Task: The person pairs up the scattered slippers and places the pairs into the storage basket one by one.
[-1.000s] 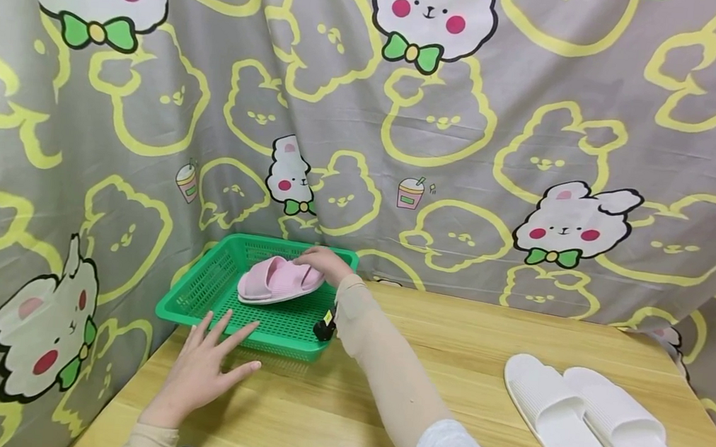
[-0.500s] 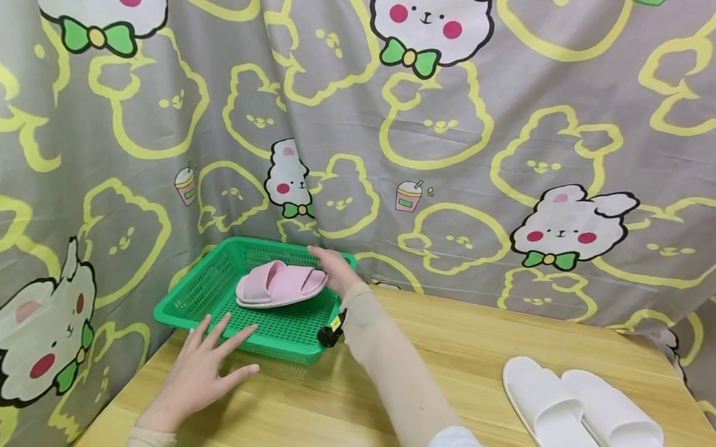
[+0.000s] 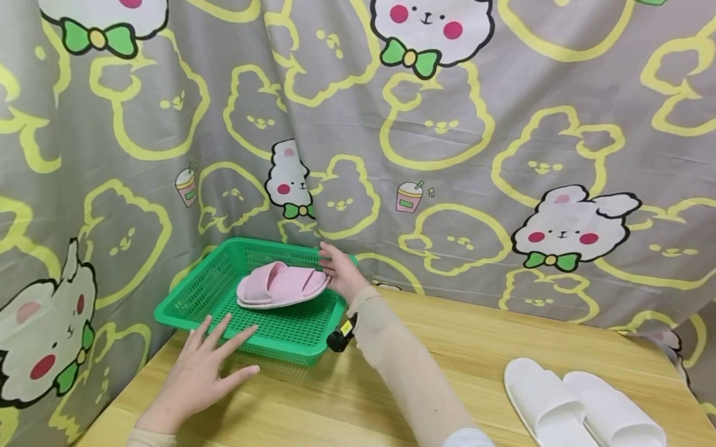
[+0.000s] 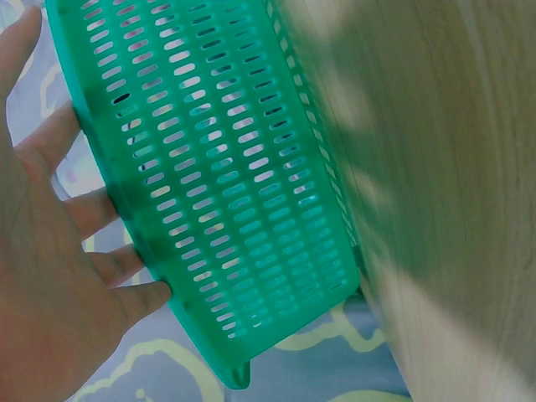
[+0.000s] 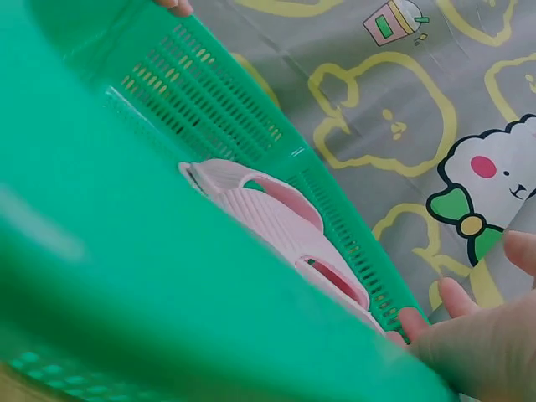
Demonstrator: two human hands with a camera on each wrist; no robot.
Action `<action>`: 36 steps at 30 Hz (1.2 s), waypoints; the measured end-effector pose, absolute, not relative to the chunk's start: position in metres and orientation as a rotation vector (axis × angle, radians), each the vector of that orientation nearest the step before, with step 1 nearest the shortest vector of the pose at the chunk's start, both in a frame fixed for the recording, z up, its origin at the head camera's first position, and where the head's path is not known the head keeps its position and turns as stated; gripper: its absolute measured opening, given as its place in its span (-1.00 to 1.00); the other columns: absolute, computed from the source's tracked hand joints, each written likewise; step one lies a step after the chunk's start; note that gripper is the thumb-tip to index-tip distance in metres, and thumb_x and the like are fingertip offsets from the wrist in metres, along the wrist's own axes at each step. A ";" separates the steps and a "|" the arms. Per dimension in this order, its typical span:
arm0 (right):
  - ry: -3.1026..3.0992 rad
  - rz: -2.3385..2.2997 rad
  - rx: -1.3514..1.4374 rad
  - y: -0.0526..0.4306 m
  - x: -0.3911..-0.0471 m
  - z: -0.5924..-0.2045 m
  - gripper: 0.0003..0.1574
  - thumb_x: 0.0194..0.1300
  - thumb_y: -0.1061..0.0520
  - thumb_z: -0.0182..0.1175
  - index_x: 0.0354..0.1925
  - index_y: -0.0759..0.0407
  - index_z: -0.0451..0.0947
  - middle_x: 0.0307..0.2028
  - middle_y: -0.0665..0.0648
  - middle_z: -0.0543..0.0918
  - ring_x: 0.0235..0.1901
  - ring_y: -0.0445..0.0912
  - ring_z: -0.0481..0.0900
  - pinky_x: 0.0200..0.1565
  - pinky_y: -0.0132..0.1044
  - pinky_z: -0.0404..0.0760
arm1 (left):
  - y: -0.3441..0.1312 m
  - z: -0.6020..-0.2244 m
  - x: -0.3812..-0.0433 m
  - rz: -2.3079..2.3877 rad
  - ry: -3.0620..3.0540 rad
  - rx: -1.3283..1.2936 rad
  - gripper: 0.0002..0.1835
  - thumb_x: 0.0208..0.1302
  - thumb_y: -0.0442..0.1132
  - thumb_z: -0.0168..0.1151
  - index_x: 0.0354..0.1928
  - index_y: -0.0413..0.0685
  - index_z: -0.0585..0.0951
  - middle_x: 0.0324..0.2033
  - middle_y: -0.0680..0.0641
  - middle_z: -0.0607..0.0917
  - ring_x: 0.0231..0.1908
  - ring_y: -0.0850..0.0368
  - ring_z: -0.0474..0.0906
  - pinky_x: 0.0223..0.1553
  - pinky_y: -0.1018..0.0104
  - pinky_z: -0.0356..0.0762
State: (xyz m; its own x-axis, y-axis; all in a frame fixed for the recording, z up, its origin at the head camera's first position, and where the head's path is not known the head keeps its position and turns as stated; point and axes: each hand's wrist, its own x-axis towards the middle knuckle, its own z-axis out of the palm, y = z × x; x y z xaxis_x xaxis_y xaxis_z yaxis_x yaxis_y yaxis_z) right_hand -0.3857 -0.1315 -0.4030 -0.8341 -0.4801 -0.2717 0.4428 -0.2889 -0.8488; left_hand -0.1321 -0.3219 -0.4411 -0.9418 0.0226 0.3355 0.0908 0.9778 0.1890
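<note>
You work at a light wooden table [image 3: 424, 343]; a grey curtain [image 3: 366, 132] printed with white rabbits and yellow outlines hangs close behind it.

Table [image 3: 449, 345]: light wood – set against a curtain.
On it: green basket [image 3: 198, 295] at left – white slippers [image 3: 596, 429] at right.

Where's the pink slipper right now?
In the head view, the pink slipper lies inside the green basket at the table's far left, beside the right hand.
</note>
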 end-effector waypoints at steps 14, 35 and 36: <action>1.368 -2.154 -0.086 -0.128 -0.390 -0.408 -0.24 0.39 -0.16 0.11 0.38 0.23 0.29 0.47 0.23 0.13 0.54 0.12 -0.13 0.51 0.08 -0.01 | -0.322 -0.442 -0.133 -0.292 -2.785 -0.080 -0.25 0.12 0.37 0.23 0.39 0.53 0.32 0.43 -0.30 0.25 0.42 -0.50 -0.01 0.30 -0.50 -0.03; 1.431 -2.092 -0.121 -0.132 -0.393 -0.409 -0.23 0.37 -0.16 0.14 0.35 0.25 0.32 0.46 0.23 0.14 0.54 0.15 -0.21 0.51 0.11 -0.02 | -0.321 -0.442 -0.133 -0.299 -2.786 -0.076 -0.24 0.11 0.36 0.25 0.39 0.47 0.34 0.44 -0.30 0.25 0.42 -0.50 -0.01 0.31 -0.49 -0.04; 1.430 -2.092 -0.120 -0.132 -0.393 -0.409 -0.24 0.37 -0.16 0.14 0.35 0.25 0.32 0.46 0.23 0.15 0.54 0.14 -0.21 0.50 0.12 -0.02 | -0.321 -0.442 -0.133 -0.301 -2.785 -0.076 -0.24 0.12 0.36 0.25 0.39 0.49 0.33 0.44 -0.30 0.24 0.42 -0.50 -0.01 0.31 -0.49 -0.04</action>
